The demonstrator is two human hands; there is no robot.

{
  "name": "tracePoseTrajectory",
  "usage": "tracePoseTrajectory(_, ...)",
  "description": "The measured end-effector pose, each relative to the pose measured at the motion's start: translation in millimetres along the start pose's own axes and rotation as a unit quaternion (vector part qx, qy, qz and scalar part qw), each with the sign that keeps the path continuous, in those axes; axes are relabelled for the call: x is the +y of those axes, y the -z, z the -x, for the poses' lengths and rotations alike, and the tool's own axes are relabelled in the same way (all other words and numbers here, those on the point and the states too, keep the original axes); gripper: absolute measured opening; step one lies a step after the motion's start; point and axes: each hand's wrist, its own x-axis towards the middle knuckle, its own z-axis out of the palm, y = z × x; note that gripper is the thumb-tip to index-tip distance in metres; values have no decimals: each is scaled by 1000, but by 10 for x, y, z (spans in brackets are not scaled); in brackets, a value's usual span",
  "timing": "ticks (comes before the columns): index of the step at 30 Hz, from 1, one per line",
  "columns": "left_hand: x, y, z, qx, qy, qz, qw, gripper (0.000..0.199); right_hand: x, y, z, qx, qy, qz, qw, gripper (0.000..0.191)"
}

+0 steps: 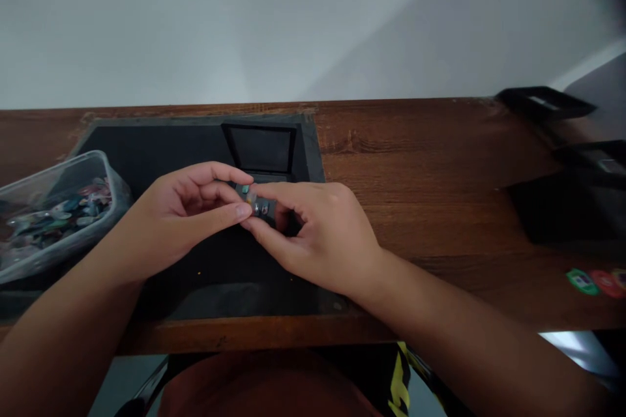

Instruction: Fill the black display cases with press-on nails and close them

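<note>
My left hand (pixel 190 215) comes in over a black mat (pixel 195 287), its thumb and fingers closed in a pinch. My right hand (pixel 323 228) meets it fingertip to fingertip, also pinching. Between the fingertips shows a small shiny, yellowish-clear piece (pixel 252 197), too small and covered to name. Under the fingers lies the dark base of a small black case, holding little bits, one teal (pixel 245 189) and one whitish (pixel 265 210). The case's raised lid (pixel 261 148) leans back behind my hands. Most of the base is hidden by my fingers.
A clear plastic tub (pixel 105 176) of many small colourful pieces stands at the left. Black trays (pixel 545 103) and a dark flat item (pixel 557 208) lie on the wooden table (pixel 415 163) at right, near green and red round items (pixel 583 281). A pale wall rises behind.
</note>
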Motion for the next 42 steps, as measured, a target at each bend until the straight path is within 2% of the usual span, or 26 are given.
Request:
tracePoseTrajectory(10, 15, 17, 30, 3, -5, -25, 1000, 39, 4, 27, 17, 54, 36, 1, 998, 20)
tracePoseTrajectory(13, -18, 46, 51, 45, -58, -154, 985, 36, 34, 146, -35, 80, 2, 9, 997, 21)
tracePoseTrajectory(15, -52, 60, 62, 76, -116, -285, 948, 26, 46, 238, -79, 84, -38, 19, 996, 23)
tracePoseTrajectory(16, -68, 63, 66, 72, -145, -341, 926, 19, 46, 277, -100, 70, -56, 25, 996, 21)
tracePoseTrajectory(18, -96, 61, 73, 22, -189, -414, 890, 12, 39, 330, -135, 23, -86, 43, 995, 17)
tracePoseTrajectory(21, -132, 36, 82, -73, -232, -469, 849, 17, 17, 344, -160, -47, -111, 90, 989, 16)
tracePoseTrajectory(24, -165, 0, 97, -147, -250, -496, 819, 22, 5, 314, -154, -110, -99, 155, 977, 17)
tracePoseTrajectory(26, -180, -17, 106, -174, -248, -502, 810, 23, 6, 290, -141, -149, -84, 193, 966, 18)
tracePoseTrajectory(31, -186, -21, 115, -189, -248, -510, 802, 22, 11, 254, -125, -186, -72, 249, 948, 26)
tracePoseTrajectory(38, -168, -36, 131, -152, -292, -524, 785, 26, -39, 250, -130, -199, -94, 285, 933, 25)
tracePoseTrajectory(42, -171, -31, 160, -154, -272, -533, 787, 29, -54, 253, -132, -206, -96, 299, 927, 27)
